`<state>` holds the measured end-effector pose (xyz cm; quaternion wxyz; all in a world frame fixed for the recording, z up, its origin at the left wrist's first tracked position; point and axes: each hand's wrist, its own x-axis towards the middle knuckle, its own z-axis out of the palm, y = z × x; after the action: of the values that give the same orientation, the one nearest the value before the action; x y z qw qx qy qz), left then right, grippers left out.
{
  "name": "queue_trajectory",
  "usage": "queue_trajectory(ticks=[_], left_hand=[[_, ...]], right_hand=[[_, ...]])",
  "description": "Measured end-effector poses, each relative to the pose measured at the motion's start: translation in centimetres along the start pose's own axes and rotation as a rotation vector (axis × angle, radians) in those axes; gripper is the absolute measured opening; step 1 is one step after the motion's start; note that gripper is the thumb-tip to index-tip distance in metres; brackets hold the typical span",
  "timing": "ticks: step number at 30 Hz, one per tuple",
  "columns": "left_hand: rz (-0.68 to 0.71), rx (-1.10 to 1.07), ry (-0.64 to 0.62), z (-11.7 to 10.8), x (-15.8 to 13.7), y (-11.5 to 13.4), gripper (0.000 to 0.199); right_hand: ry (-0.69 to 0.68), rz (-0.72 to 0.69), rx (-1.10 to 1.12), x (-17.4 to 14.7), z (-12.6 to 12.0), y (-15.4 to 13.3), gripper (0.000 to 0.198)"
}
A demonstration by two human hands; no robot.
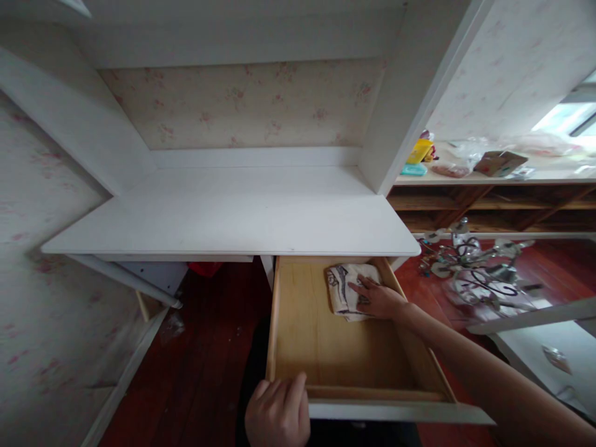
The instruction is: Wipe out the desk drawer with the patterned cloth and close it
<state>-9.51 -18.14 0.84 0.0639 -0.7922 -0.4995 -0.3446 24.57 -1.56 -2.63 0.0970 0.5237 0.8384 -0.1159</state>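
Inside the drawer (298,323), right hand (379,299) flat on cloth (347,288); left hand (278,413) grips front.

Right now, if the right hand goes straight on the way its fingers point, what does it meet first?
The right hand lies flat on the cloth, fingers pointing left and slightly back. It would slide over the cloth, then along the drawer floor, probably to the left wall; depth is unclear.
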Motion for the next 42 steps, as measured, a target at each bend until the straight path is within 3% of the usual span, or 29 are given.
queue_trajectory(ticks=[3,8,12,18,24,28,35,42], left_hand=[[0.007,-0.01,-0.007,0.0,0.0,0.0,0.019],[0.002,-0.007,-0.014,-0.2,0.3,0.1,0.019],[-0.009,-0.014,0.021,-0.6,0.9,0.5,0.02],[-0.012,-0.029,0.004,-0.9,1.3,0.7,0.02],[-0.025,-0.019,-0.016,-1.0,1.2,0.7,0.022],[-0.032,-0.002,-0.044,-1.1,1.2,0.7,0.024],[-0.01,0.017,-0.061,-1.4,1.2,0.6,0.022],[-0.014,0.004,-0.071,-1.3,1.4,0.6,0.022]], right_hand=[[-0.036,0.107,0.061,-2.3,0.2,-2.0,0.071],[-0.162,0.095,0.101,-6.1,0.2,-5.6,0.087],[-0.254,0.057,0.125,-7.0,-0.1,-7.1,0.094],[-0.149,-0.062,0.12,-4.1,-0.3,-11.9,0.083],[-0.042,-0.14,-0.09,1.2,1.1,-17.7,0.105],[-0.003,-0.166,-0.162,4.1,2.1,-17.6,0.119],[0.101,-0.171,-0.13,4.9,1.6,-14.8,0.098],[0.121,-0.023,-0.124,6.8,0.5,-15.6,0.084]])
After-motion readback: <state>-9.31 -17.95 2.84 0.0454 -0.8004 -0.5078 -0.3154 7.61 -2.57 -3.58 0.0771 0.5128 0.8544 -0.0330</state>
